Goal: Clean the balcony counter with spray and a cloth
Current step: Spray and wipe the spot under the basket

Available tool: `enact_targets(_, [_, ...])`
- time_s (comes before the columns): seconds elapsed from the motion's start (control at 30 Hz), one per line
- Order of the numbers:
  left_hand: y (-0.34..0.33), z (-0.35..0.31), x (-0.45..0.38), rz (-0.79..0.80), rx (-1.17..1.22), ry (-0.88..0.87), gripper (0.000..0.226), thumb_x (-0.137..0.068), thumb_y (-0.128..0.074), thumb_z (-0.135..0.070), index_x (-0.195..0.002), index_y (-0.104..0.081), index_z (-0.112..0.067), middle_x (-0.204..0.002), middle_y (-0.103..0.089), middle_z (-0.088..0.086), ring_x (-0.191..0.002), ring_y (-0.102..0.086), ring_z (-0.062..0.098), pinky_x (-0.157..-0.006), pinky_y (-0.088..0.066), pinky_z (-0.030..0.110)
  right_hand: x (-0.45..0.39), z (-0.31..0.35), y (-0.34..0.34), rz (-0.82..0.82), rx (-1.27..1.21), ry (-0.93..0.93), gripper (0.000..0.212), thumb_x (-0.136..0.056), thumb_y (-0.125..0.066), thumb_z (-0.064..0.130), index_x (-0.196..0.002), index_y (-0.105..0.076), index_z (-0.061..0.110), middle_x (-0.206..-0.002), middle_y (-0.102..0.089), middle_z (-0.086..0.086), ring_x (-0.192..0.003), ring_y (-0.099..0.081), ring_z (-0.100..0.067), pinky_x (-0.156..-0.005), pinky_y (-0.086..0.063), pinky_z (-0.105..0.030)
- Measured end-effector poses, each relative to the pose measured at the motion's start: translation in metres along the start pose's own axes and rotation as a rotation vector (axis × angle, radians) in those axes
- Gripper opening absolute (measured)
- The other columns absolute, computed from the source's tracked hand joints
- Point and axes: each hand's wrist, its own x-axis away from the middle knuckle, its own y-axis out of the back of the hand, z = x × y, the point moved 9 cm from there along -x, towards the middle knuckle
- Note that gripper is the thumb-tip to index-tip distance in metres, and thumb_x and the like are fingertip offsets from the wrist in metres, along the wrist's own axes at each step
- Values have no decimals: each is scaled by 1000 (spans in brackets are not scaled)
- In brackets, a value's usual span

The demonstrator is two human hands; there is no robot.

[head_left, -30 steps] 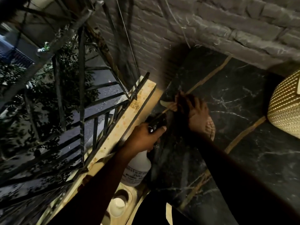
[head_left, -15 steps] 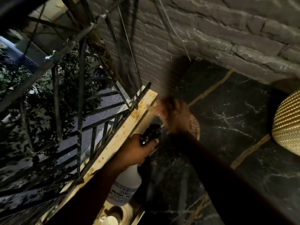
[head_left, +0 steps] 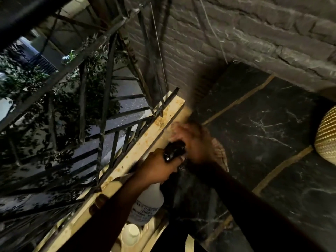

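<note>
My left hand (head_left: pixel 154 170) grips the neck of a white spray bottle (head_left: pixel 147 206) with a black trigger head (head_left: pixel 174 150), held over the counter's left edge. My right hand (head_left: pixel 194 142), blurred by motion, presses a striped cloth (head_left: pixel 221 153) onto the dark marble counter (head_left: pixel 263 128) right beside the pale wooden edge strip (head_left: pixel 145 148). Most of the cloth is hidden under that hand. The bottle's trigger head sits just in front of my right wrist.
A brick wall (head_left: pixel 254 33) borders the counter at the back. A woven yellow basket (head_left: pixel 327 139) stands at the right edge. A black metal railing (head_left: pixel 101 124) runs along the left, with trees and street below. A small white cup (head_left: pixel 131 235) sits beneath the bottle.
My right hand has swept the cloth leftward across the counter, from the marble toward the wooden edge strip. My left hand keeps hold of the spray bottle in nearly the same place.
</note>
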Motion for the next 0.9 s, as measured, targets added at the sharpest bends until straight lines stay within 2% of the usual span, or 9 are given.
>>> enact_targets(0.07, [3,0,9,-18,5,0,32,-77,-68,-48,-73,-65,-17,-62,-68,3,-44,-61,15,-50,-45,27,51,35,-33,105,26,335,37,-94,-36,52,-121,-51,33,-126,-60,3,-117,-54,-28,-94,-46,-45])
enact_targets(0.13, [10,6,22,-41,-1,7,30,-81,-65,-43,-70,-60,-16,-57,-61,4,-43,-57,20,-47,-43,26,94,4,-52,263,165,452,41,-91,-41,55,-131,-39,44,-138,-47,8,-129,-39,-22,-105,-37,-41])
enact_targets(0.27, [11,37,53,-30,124,47,28,-86,-68,-32,-76,-67,-6,-64,-66,11,-34,-47,14,-39,-38,21,79,-120,-23,232,251,3,55,-86,-46,62,-133,-19,64,-139,-39,17,-125,-43,-13,-93,-42,-38])
enact_targets(0.4, [4,66,73,-148,92,69,22,-81,-73,-31,-93,-70,-13,-61,-66,2,-41,-56,15,-46,-43,25,42,-21,15,-212,236,-21,58,-87,-57,32,-140,-36,29,-135,-47,-3,-118,-46,-25,-94,-42,-45])
enact_targets(0.53, [-4,75,96,-175,113,56,39,-71,-75,-44,-95,-73,-14,-62,-69,7,-37,-54,13,-46,-41,23,141,76,-63,144,110,392,40,-79,-57,37,-116,-63,25,-121,-60,0,-119,-45,-27,-103,-33,-42])
enact_targets(0.63, [-3,80,107,-207,77,104,22,-80,-74,-34,-83,-67,-14,-54,-60,-3,-46,-56,16,-45,-39,20,196,37,-39,227,86,539,42,-89,-46,56,-128,-50,42,-133,-49,16,-124,-41,-16,-105,-33,-38])
enact_targets(0.7, [-12,80,111,-178,77,97,13,-83,-71,-34,-87,-66,-21,-58,-61,-7,-38,-53,2,-40,-38,16,183,-3,-10,210,148,474,52,-87,-48,59,-137,-35,48,-138,-42,18,-124,-40,-11,-102,-37,-38])
enact_targets(0.77, [-20,72,115,-161,93,43,18,-82,-71,-36,-97,-70,-27,-66,-67,-5,-37,-52,-4,-46,-42,17,137,-30,23,12,217,255,60,-84,-53,55,-139,-37,36,-134,-49,3,-118,-47,-22,-96,-43,-43])
enact_targets(0.9, [-27,61,115,-209,26,49,50,-70,-70,-48,-112,-69,-21,-95,-74,0,-78,-69,14,-75,-57,34,111,-4,10,-69,195,125,55,-85,-23,39,-130,-51,26,-130,-53,-4,-118,-48,-27,-98,-42,-47])
